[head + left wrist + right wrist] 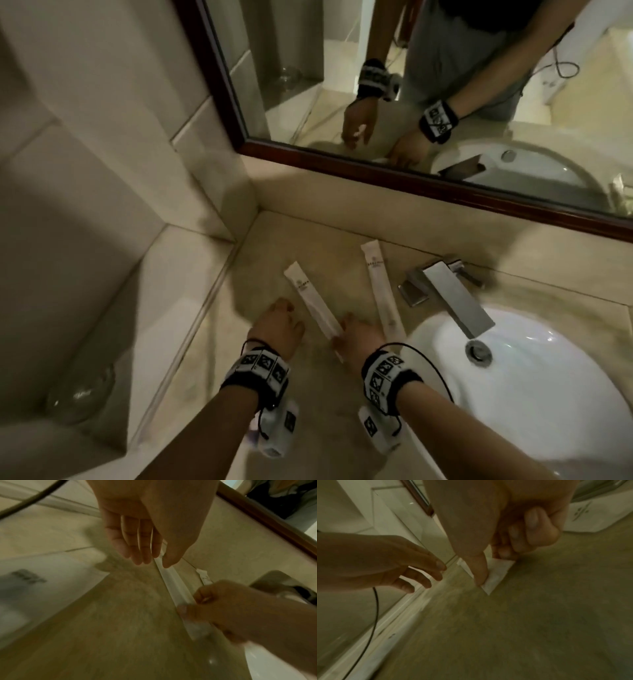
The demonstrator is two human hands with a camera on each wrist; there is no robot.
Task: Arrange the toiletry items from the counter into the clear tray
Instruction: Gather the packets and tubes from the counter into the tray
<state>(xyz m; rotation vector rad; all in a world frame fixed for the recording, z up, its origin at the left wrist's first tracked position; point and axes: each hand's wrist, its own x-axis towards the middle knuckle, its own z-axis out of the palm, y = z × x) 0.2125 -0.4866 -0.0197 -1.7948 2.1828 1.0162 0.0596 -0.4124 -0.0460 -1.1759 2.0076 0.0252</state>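
Observation:
Two long white toiletry packets lie on the beige counter [308, 394]. My right hand [346, 329] pinches the near end of the left packet [308, 298] between thumb and fingers; the right wrist view shows that pinch [491, 572] on the packet's end [496, 573]. Whether that end is off the counter, I cannot tell. My left hand [284, 315] hovers just left of this packet with straight, relaxed fingers and holds nothing; its thumb tip [168, 562] is close to the packet [173, 582]. The second packet [380, 291] lies untouched to the right. A clear glass dish [78, 390] sits on the left ledge.
A white sink basin [428, 342] fills the lower right, with a steel faucet [455, 298] over it. A mirror in a dark wooden frame [411, 174] runs along the back. A raised tiled ledge [144, 308] borders the counter's left side. A white folded cloth [597, 511] lies farther right.

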